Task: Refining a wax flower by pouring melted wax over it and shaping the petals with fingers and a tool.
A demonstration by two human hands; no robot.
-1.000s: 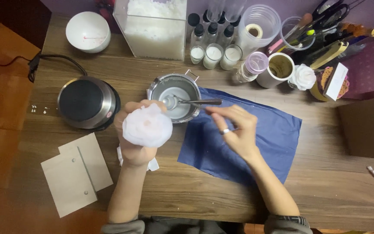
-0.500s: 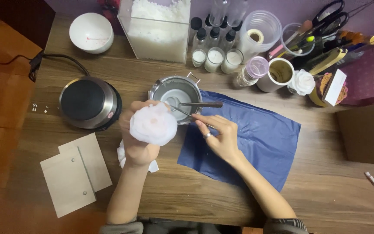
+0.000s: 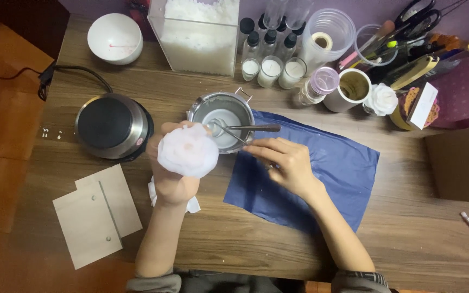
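Hands noted: we see the left hand (image 3: pixel 172 182) gripping a pale pink wax flower (image 3: pixel 187 152) at 9 o'clock of the metal pot (image 3: pixel 222 120); right hand (image 3: pixel 283 163) pinches a spoon (image 3: pixel 229 130) dipped inside it.

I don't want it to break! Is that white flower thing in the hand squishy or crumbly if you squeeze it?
The white flower-shaped piece probably chips easily: its thin, ruffled petals look waxy. It seems light, since the left hand lifts it alone from below. It likely would not flop, because the petals keep their shape.
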